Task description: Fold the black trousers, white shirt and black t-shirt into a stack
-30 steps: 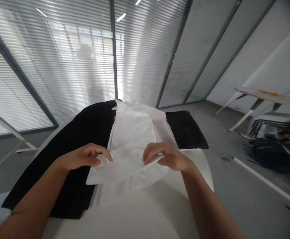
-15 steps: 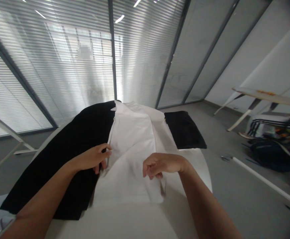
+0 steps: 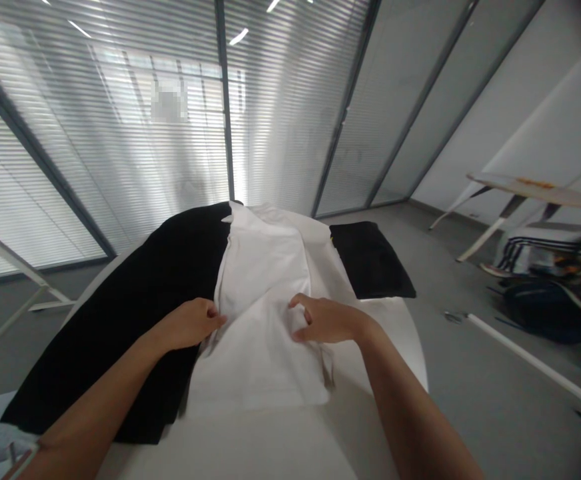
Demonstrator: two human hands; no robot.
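On the table point(image 3: 400, 340) lies a white cloth point(image 3: 260, 373), its left edge pinched by the left hand point(image 3: 189, 325), the right hand point(image 3: 329, 320) spread at its right side, and a folded black cloth point(image 3: 373, 260) bearing a yellow mark point(image 3: 331, 238) too small to read.

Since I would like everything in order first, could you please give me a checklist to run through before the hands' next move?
1. White cloth resting on the table: ok.
2. White cloth smooth: not ok, a diagonal crease crosses it.
3. Left hand at the cloth's left edge: ok; whether its fingers grip firmly: cannot tell.
4. Right hand's pinch shut: not ok, thumb and forefinger stand apart.
5. Right edge tidy: not ok, a loose flap sticks out.
6. Folded black cloth apart from both hands: ok.
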